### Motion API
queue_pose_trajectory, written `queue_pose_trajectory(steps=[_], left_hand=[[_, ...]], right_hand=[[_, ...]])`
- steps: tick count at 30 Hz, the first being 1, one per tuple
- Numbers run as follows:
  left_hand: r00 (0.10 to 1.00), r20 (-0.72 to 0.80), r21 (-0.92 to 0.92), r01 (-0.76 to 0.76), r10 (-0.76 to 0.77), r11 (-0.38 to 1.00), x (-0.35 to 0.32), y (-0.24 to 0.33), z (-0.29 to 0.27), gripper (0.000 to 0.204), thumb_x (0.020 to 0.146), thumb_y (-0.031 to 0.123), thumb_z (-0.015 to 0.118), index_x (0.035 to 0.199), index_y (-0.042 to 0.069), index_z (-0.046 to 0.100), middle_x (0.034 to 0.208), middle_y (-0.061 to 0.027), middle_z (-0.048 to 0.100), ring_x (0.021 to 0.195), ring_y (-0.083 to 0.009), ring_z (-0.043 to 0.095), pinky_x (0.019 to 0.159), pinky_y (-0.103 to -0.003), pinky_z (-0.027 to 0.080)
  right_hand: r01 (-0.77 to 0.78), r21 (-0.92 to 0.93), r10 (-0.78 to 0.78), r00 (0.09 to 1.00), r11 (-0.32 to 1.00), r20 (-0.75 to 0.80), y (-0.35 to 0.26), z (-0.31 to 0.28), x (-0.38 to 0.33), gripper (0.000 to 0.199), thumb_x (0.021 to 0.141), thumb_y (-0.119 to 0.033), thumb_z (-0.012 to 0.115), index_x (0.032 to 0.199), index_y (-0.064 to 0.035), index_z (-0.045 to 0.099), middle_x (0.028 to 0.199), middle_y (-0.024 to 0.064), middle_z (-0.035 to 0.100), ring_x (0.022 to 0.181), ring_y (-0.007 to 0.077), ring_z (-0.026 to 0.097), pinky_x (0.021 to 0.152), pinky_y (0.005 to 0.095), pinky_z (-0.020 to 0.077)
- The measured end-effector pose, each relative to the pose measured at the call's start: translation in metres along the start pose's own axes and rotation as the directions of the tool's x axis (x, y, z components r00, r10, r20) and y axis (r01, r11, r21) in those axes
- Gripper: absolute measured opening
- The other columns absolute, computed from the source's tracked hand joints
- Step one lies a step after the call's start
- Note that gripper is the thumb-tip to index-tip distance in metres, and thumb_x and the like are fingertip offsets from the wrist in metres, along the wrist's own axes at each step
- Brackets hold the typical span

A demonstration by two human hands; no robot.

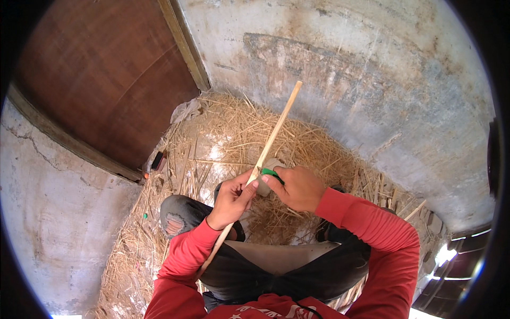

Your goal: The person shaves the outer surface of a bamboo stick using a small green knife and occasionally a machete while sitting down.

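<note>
A long pale wooden strip (279, 123) slants from my lap up toward the wall. My left hand (232, 198) is closed around its middle, thumb on top. My right hand (298, 187) grips a small tool with a green handle (270, 172) and presses it against the strip just above my left thumb. Both arms wear red sleeves. I sit with dark trousers, one knee torn, over a bed of straw.
Dry straw (223, 138) covers the floor in the corner. A brown wooden door (106, 74) with a frame stands at the left, a stained concrete wall (361, 80) behind. A small dark object (158, 160) and a crumpled rag (186, 110) lie near the door.
</note>
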State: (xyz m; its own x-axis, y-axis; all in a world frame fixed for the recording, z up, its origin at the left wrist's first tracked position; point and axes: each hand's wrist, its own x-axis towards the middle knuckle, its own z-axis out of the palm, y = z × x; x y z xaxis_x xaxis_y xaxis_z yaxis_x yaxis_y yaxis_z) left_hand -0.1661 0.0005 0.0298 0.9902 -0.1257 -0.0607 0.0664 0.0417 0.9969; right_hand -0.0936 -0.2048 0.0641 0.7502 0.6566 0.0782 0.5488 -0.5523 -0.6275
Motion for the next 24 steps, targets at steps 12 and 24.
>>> queue_pose_trajectory(steps=[12, 24], left_hand=[[0.998, -0.052, 0.111, -0.015, 0.021, 0.994, -0.001, 0.005, -0.015, 0.037, 0.106, 0.015, 0.057, 0.141, 0.002, 0.059, 0.063, 0.0076, 0.048, 0.051, -0.0016, 0.042, 0.048, -0.021, 0.034], [0.999, 0.04, -0.063, -0.019, 0.021, 0.998, -0.019, 0.007, -0.018, 0.04, 0.106, 0.013, 0.057, 0.146, 0.005, 0.055, 0.067, 0.0063, 0.047, 0.052, -0.001, 0.038, 0.047, -0.02, 0.031]], right_hand=[[-0.031, -0.199, 0.02, 0.998, 0.98, -0.054, 0.018, 0.004, 0.03, 0.054, 0.102, -0.053, 0.05, 0.093, -0.0041, 0.072, 0.067, 0.0204, 0.065, 0.06, 0.0417, 0.064, 0.058, 0.0521, 0.0515], [-0.167, 0.245, 0.283, 0.76, 0.955, -0.585, 0.095, -0.119, 0.011, 0.06, 0.107, -0.047, 0.046, 0.089, 0.0072, 0.062, 0.064, 0.0118, 0.045, 0.064, 0.0204, 0.045, 0.065, 0.0411, 0.0428]])
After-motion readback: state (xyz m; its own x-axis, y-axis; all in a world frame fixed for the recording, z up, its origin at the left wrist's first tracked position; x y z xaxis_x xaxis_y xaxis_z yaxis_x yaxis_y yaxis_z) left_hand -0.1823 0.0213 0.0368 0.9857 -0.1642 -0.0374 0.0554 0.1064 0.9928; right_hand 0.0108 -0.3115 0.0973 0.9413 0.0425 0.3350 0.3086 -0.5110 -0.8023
